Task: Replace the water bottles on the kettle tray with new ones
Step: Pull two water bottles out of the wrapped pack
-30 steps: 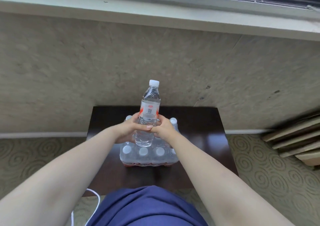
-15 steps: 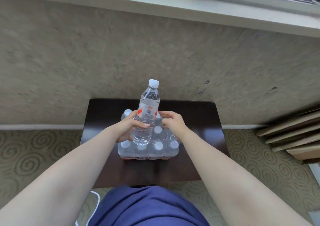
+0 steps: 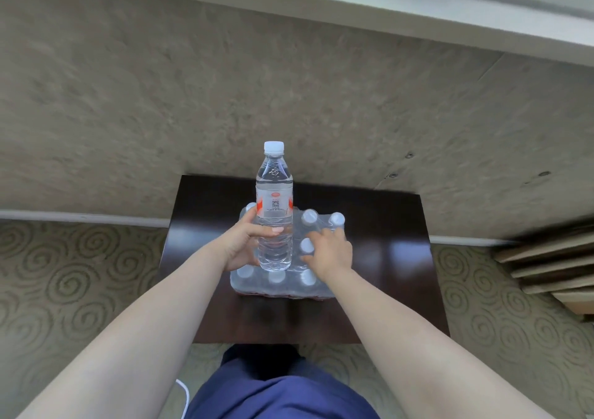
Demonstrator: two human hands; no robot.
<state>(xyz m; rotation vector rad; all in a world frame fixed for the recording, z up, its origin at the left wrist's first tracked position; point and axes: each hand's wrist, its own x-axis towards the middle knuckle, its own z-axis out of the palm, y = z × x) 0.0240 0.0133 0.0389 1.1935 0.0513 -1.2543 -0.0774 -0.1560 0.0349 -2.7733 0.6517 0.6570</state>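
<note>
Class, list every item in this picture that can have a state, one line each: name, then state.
water bottle: upright, capped, full, lifted out of the pack.
left hand: closed around the water bottle.
right hand: open, fingers spread on the pack, gripping nothing.
shrink-wrapped pack of bottles: lying on the table, wrap torn open on top, remaining bottles capped.
dark wooden table: standing against the wall, carrying the pack.

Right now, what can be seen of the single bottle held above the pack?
The bottle is clear plastic with a white cap, a white and red label and ribbed lower body. It looks full and unopened. It stands upright over the shrink-wrapped pack on the dark table. The left hand wraps its lower half; the right hand is apart from it.
</note>
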